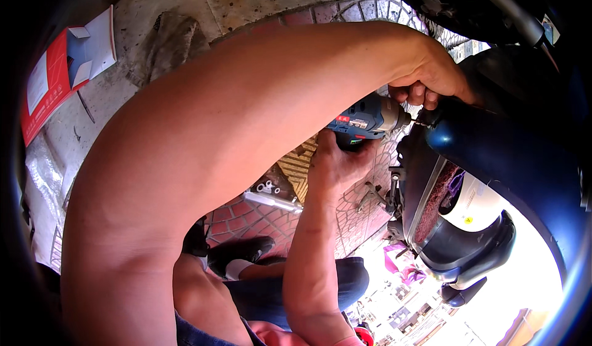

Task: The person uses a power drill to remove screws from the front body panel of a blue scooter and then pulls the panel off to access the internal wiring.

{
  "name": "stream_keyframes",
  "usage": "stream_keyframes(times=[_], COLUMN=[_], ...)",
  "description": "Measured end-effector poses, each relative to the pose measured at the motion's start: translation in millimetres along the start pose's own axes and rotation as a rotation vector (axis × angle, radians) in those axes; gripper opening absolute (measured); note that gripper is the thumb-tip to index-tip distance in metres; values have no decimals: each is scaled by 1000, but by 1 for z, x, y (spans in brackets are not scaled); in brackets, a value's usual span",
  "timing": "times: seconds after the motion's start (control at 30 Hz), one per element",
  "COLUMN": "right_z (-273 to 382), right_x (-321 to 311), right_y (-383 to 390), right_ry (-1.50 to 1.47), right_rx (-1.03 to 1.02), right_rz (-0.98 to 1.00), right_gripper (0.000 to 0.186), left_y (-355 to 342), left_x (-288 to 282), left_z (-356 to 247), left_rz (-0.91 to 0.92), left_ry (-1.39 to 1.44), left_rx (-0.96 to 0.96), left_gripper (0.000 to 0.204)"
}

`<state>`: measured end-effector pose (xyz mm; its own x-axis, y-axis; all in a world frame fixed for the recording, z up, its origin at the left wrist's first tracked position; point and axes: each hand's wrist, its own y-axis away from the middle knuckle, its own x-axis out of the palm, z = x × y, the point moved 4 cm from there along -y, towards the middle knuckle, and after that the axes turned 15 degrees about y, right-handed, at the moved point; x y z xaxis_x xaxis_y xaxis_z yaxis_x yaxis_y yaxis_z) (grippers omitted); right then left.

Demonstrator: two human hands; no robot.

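Note:
A blue cordless drill (361, 121) is gripped by my right hand (345, 161), which comes up from below with its fingers round the handle. The drill lies sideways, and its thin bit (420, 122) points right at the edge of a dark blue motor scooter panel (475, 136). Whether the bit touches the panel I cannot tell. My left arm arches across the view. At its end my left hand (431, 81) is just above the drill's chuck, against the scooter's dark bodywork, fingers curled. What those fingers hold, if anything, is hidden.
An opened red and white box (49, 87) lies at far left. Several metal rings (266, 187) and a silver tool (271, 201) rest on the pink paving beside a yellow ridged piece (296, 164). A white container (472, 207) sits on the scooter. A black shoe (237, 253) is below.

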<state>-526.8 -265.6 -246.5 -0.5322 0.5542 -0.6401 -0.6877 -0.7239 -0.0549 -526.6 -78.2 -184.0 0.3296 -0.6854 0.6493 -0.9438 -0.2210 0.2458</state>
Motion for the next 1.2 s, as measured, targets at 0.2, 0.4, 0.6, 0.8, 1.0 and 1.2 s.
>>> stream_keyframes(times=[0.2,0.4,0.6,0.8,1.0,1.2], right_z=[8,8,-4,-8,-21,-9], right_x=[-3,-3,0,-8,-6,-10], right_y=[0,-1,-8,-16,-22,-17], right_ry=[134,73,3,179,165,146], right_rx=[13,3,36,-18,37,-10], right_rz=[10,-86,6,-128,7,-101], right_gripper=[62,56,58,57,65,69], left_y=[-8,0,-1,1,-7,6], left_x=[-3,1,-4,-1,-5,0], left_z=[8,5,6,3,9,9], left_rz=[38,-16,-14,-11,-24,-151], left_ry=[47,16,4,-88,7,-55], left_rx=[-28,-38,12,2,63,39], left_gripper=[63,52,63,50,69,71])
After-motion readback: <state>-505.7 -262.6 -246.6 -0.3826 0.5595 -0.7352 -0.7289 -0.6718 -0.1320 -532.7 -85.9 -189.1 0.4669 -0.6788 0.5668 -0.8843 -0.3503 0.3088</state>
